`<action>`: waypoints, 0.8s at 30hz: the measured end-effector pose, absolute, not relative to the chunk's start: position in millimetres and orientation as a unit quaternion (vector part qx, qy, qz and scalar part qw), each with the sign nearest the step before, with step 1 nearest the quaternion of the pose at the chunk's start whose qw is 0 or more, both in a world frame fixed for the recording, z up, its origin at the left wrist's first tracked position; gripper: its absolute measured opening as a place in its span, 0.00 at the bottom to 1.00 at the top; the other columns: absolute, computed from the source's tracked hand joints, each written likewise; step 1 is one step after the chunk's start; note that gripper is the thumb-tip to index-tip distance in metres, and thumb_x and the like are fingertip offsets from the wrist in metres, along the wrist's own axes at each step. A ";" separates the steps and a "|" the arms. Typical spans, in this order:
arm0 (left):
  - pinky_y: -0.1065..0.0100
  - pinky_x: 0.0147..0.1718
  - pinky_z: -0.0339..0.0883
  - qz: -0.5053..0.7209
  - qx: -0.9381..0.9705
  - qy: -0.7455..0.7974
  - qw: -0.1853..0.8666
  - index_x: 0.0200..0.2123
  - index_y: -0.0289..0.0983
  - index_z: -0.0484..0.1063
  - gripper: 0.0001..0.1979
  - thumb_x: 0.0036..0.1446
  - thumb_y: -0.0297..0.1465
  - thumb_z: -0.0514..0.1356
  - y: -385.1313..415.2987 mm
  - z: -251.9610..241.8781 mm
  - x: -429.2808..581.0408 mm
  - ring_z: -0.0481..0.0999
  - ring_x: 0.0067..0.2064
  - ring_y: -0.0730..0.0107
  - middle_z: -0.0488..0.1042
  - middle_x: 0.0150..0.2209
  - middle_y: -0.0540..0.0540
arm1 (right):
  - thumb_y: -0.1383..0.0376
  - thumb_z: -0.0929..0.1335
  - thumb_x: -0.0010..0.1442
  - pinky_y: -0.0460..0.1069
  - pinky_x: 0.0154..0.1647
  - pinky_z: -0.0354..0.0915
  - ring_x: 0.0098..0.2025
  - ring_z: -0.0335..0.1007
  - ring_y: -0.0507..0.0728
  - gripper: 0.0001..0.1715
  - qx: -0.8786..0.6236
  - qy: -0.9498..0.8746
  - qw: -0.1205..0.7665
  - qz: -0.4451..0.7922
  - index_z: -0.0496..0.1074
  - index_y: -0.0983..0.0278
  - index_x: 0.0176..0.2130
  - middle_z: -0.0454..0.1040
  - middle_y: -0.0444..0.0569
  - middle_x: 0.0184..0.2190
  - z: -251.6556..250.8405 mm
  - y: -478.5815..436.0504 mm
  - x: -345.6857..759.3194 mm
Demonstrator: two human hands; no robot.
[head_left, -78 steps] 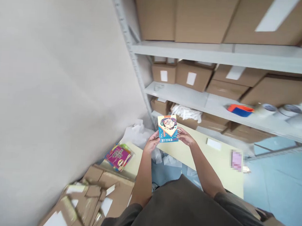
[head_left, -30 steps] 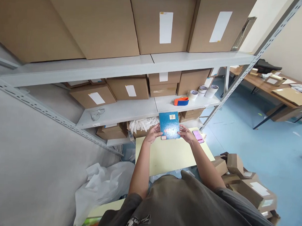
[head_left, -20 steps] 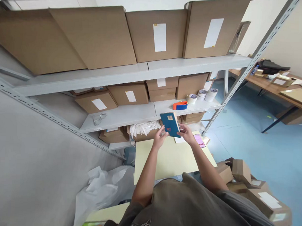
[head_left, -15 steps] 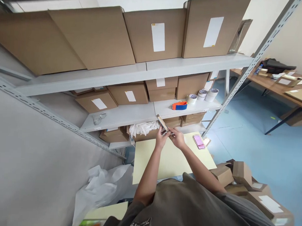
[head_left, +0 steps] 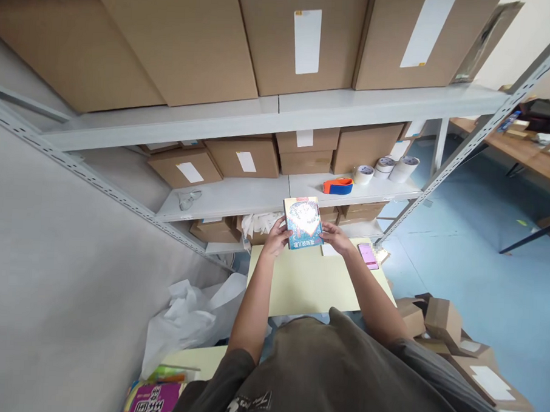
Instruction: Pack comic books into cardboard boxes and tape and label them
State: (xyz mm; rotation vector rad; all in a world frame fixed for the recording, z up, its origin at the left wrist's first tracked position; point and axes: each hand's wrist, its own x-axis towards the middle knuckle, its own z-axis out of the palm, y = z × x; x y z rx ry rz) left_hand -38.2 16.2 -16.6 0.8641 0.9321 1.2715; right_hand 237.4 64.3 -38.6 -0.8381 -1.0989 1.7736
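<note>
Between my two hands is a small book (head_left: 303,224) with a blue and cream cover, its broad face turned up toward me and its print upside down. My left hand (head_left: 278,238) grips the lower left edge, thumb on the cover. My right hand (head_left: 336,237) closes on the lower right edge. The book is held above a pale yellow board (head_left: 308,286). On that board, right of my right hand, lies a phone with a pink screen (head_left: 368,256). A white item (head_left: 328,250) shows partly behind my right hand.
Grey metal shelving (head_left: 239,195) with cardboard boxes (head_left: 240,157) stands ahead. An orange and blue tape dispenser (head_left: 338,186) and tape rolls (head_left: 364,174) sit on its middle shelf. White plastic sheeting (head_left: 183,317) and a purple book (head_left: 155,400) are lower left; a carton pile (head_left: 473,360) lies right.
The book has turned from edge-on to cover facing me. My hands have moved apart to its opposite sides. The view has tilted down slightly.
</note>
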 end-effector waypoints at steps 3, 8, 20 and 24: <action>0.58 0.51 0.78 0.521 0.368 0.395 0.661 0.73 0.46 0.68 0.52 0.45 0.39 0.82 12.4 -28.9 -45.6 0.82 0.55 0.51 0.80 0.59 0.38 | 0.60 0.85 0.42 0.57 0.47 0.78 0.44 0.83 0.62 0.42 -0.338 -0.406 0.440 0.726 0.80 0.53 0.56 0.86 0.48 0.44 -45.4 62.4 238.6; 0.56 0.53 0.77 0.487 0.338 0.442 0.673 0.72 0.46 0.70 0.52 0.43 0.28 0.81 7.1 -66.3 -55.4 0.83 0.54 0.54 0.81 0.56 0.39 | 0.62 0.86 0.39 0.55 0.43 0.77 0.41 0.82 0.62 0.42 -0.390 -0.380 0.430 0.721 0.79 0.54 0.54 0.85 0.46 0.40 -72.9 52.7 232.2; 0.57 0.48 0.76 0.467 0.186 0.556 0.662 0.58 0.38 0.79 0.41 0.37 0.30 0.82 -37.0 -228.1 -59.7 0.83 0.44 0.59 0.84 0.48 0.38 | 0.58 0.85 0.31 0.57 0.41 0.74 0.32 0.79 0.58 0.35 -0.508 -0.321 0.320 0.732 0.78 0.56 0.41 0.81 0.41 0.30 -229.8 12.5 194.0; 0.53 0.53 0.75 0.430 0.151 0.628 0.631 0.59 0.37 0.79 0.42 0.37 0.30 0.82 -37.2 -261.7 -56.7 0.84 0.50 0.53 0.84 0.50 0.36 | 0.55 0.85 0.28 0.60 0.43 0.73 0.36 0.78 0.62 0.35 -0.574 -0.310 0.305 0.694 0.78 0.57 0.38 0.81 0.44 0.31 -272.3 5.9 180.1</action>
